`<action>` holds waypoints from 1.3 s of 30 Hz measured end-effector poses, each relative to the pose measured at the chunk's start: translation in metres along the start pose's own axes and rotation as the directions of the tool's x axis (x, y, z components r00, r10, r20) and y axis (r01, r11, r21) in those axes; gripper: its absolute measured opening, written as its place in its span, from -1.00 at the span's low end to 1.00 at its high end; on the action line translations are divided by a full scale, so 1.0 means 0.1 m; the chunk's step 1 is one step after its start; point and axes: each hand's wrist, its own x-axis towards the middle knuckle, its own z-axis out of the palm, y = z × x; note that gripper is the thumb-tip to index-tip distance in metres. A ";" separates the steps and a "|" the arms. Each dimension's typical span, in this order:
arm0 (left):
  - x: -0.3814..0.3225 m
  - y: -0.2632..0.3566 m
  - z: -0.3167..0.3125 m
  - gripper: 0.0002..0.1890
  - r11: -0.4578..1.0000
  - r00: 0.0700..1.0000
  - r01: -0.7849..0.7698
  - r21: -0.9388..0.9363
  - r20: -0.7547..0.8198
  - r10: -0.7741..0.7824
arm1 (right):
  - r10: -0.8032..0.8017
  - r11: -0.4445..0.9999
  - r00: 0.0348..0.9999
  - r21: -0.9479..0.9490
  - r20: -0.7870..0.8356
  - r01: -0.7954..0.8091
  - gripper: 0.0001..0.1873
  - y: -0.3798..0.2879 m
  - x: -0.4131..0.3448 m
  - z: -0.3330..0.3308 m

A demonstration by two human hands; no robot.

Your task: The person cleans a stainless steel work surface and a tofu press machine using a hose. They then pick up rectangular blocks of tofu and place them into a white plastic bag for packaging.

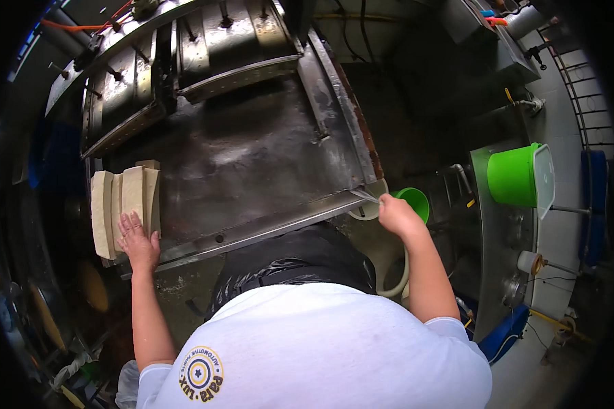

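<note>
My left hand [137, 244] lies flat on thick, pale cream-coloured slabs [133, 190] that look like cheese or tofu. Its fingers are stretched out over their near end, the thumb apart. The slabs sit side by side at the left end of a wet stainless-steel table [266, 163]. At the table's right front corner, my right hand [399, 214] is closed round a thin tool with a shiny blade [366, 195], perhaps a knife. The fingers hide its handle. Its blade points left, over the table's raised front rim [281, 221].
Metal press plates [235, 46] with upright rods stand at the back. A green bucket [415, 202] and a white bucket [368, 212] are below the right corner. A lidded green bucket [511, 176] rests on a steel counter [506, 245] at right. A white hose [399, 286] hangs near my right arm.
</note>
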 end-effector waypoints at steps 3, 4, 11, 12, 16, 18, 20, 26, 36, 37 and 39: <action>0.00 0.16 -0.03 0.05 0.995 0.994 0.099 0.030 0.039 -0.100 | 0.123 0.989 0.987 0.064 0.108 -0.130 -0.63 0.28 -0.11 -0.28; -0.02 0.20 -0.05 0.05 0.990 0.991 0.121 0.068 0.054 -0.125 | 0.158 0.981 0.973 0.083 0.168 -0.174 -0.63 0.25 -0.14 -0.42; -0.05 0.97 -0.01 -0.10 0.977 0.975 0.212 0.013 -0.075 -0.210 | -0.160 0.987 0.957 0.074 0.242 0.146 -0.60 0.38 0.20 -0.39; -0.16 1.21 -0.06 -0.21 0.996 0.986 0.077 -0.033 -0.145 -0.081 | -0.187 0.982 0.950 0.076 0.250 0.174 -0.60 0.36 0.25 -0.38; -0.68 2.35 -0.34 -0.65 0.808 0.953 -0.192 -0.557 0.089 0.288 | -0.283 0.959 0.914 0.097 0.292 0.266 -0.60 0.21 0.37 -0.33; -0.83 2.96 -0.54 -0.60 0.777 0.699 0.014 -0.630 0.562 0.443 | -0.306 0.951 0.892 0.062 0.332 0.303 -0.59 0.14 0.43 -0.31; -1.02 3.43 -0.19 -0.61 0.605 0.575 -0.278 -0.747 0.375 0.727 | -0.332 0.934 0.875 -0.008 0.353 0.357 -0.59 0.10 0.51 -0.26; -0.99 4.51 0.43 -0.42 0.289 0.296 -0.897 -0.335 0.029 0.955 | -0.151 0.962 0.924 -0.164 0.352 0.219 -0.62 0.27 0.68 -0.48; -1.09 3.39 0.76 -0.63 0.591 0.668 -0.724 -0.356 -0.147 0.730 | -0.501 0.823 0.782 -0.075 0.370 0.563 -0.61 -0.76 0.15 0.19; -1.13 3.15 0.81 -0.68 0.624 0.703 -0.693 -0.361 -0.146 0.696 | -0.542 0.782 0.745 -0.092 0.388 0.617 -0.61 -0.93 0.08 0.31; -1.15 2.53 0.91 -0.75 0.678 0.752 -0.654 -0.334 -0.194 0.630 | -0.638 0.699 0.660 -0.060 0.397 0.713 -0.61 -1.35 -0.13 0.50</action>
